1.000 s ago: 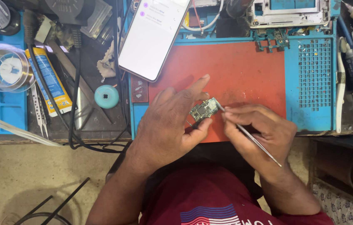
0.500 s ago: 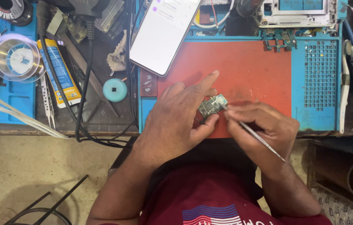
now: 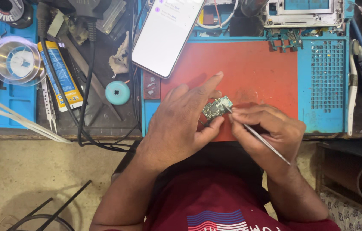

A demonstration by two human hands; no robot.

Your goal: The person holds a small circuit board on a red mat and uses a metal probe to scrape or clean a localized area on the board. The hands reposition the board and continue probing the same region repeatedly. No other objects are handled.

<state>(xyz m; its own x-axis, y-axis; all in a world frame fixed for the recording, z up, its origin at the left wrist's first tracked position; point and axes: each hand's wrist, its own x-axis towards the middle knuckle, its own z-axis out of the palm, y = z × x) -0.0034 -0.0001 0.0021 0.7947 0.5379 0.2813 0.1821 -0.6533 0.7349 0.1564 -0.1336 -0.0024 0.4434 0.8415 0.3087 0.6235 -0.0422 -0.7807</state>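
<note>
Over the red mat (image 3: 253, 64), the left hand (image 3: 181, 122) pinches a small circuit board (image 3: 217, 107) between thumb and fingers, just above the mat's near edge. The right hand (image 3: 270, 128) is closed on thin tweezers (image 3: 258, 137), tip touching the board; this looks like picking at a part, which calls for a steady board and a light touch.

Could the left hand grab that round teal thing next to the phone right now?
Probably not at once. The left hand is busy pinching the small circuit board, so it would have to let go first. The way itself looks open: the round teal piece sits uncovered just to its left, beside a black cable.
</note>
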